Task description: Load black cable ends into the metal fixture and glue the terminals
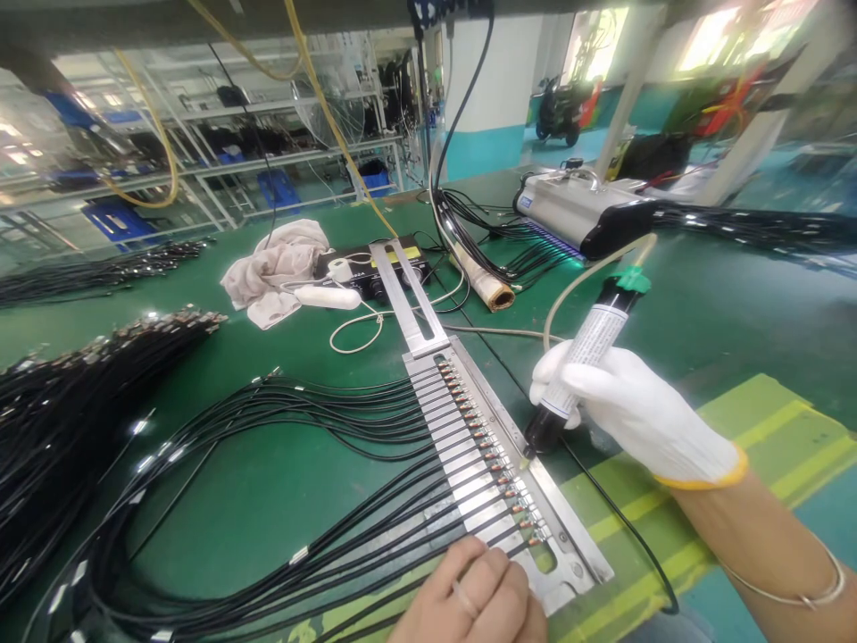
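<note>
My right hand (636, 415), in a white glove with a yellow cuff, is wrapped round a black dispensing syringe (587, 344) with a white label and green cap. The syringe tilts, its tip down at the row of connectors on a metal fixture (490, 393). Several black cables (348, 409) lie side by side across the fixture, their small metal ends lined up in it. At the fixture's near end is my bare left hand (472, 597), fingers curled over the nearest cables. Its fingertips are hidden, so I cannot see what they grip.
A dense bundle of black cables (80, 446) covers the left side. Beyond the fixture lie a crumpled cloth (281, 263), a black control box (365, 275) and a cardboard tube (492, 288). A silver machine (576, 212) glows violet at the back right. A thin hose (569, 286) runs to the syringe.
</note>
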Demonstrator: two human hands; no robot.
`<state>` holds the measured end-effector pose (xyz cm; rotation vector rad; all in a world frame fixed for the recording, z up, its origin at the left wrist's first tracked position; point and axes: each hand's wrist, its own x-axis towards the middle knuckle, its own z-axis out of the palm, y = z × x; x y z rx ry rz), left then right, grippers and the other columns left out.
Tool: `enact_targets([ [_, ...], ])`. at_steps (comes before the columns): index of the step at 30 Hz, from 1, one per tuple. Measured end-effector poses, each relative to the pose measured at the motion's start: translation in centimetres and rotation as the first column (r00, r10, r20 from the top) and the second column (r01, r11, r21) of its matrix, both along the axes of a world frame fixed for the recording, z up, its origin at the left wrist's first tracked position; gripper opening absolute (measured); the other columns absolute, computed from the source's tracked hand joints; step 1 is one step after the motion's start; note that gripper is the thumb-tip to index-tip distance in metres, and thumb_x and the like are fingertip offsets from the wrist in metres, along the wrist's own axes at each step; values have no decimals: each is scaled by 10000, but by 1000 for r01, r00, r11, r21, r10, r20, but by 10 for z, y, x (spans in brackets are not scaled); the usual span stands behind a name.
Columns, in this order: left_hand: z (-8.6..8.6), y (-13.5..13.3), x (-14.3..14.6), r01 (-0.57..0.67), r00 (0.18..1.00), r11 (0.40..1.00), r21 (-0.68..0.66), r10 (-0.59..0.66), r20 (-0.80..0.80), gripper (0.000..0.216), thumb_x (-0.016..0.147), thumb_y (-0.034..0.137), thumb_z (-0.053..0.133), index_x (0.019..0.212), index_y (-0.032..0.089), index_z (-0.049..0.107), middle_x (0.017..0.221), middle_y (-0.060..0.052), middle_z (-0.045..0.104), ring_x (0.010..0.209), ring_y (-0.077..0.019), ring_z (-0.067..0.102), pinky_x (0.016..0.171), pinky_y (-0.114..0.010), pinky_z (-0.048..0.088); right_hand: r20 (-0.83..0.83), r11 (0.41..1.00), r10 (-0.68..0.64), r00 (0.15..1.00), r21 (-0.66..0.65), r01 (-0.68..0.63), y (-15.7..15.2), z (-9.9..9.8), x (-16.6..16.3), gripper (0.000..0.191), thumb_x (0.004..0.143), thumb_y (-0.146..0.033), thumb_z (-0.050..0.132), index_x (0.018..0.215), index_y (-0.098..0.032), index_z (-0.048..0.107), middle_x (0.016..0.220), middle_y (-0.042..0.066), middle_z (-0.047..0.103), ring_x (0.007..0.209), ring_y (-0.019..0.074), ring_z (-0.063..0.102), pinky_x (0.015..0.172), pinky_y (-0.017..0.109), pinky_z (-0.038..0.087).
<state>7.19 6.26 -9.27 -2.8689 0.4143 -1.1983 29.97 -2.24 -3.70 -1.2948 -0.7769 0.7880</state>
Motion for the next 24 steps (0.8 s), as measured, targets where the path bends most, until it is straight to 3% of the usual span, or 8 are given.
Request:
enact_targets([
  [7, -1, -1, 2, 9, 999, 1000, -11, -8, 37, 331, 973, 41, 427, 750, 144, 650, 759, -10, 673, 701, -139, 619, 709, -283, 551, -37, 998, -67, 997, -14, 66, 1, -1, -1, 311, 810, -434, 731, 857, -132, 670, 737, 47, 658, 532, 116, 499, 506, 256, 426],
  [13, -10, 2, -2, 0, 1000, 1000, 31, -1, 16, 234, 951, 81, 514, 779, 154, 656, 789, -20, 656, 740, -130, 618, 768, -271, 580, -51, 982, -174, 983, -85, 169, 3, 4, -3, 305, 791, -435, 726, 866, -145, 668, 694, 40, 648, 514, 122, 492, 387, 221, 352],
  [17, -15, 1, -3, -11, 1000, 1000, 28, 12, -3, 195, 926, 77, 559, 777, 158, 655, 800, -19, 664, 744, -127, 632, 786, -272, 591, -52, 975, -212, 976, -71, 209, 5, 4, -3, 335, 760, -456, 746, 845, -140, 676, 690, 45, 648, 514, 121, 494, 441, 240, 421],
  [24, -10, -3, 6, -53, 993, 998, -31, 56, 101, 324, 935, 19, 469, 677, 149, 615, 682, 6, 651, 605, -114, 611, 637, -244, 572, -30, 966, -256, 966, -54, 254, 7, 2, -3, 329, 739, -464, 772, 817, -155, 690, 626, 29, 619, 501, 141, 491, 436, 269, 435],
])
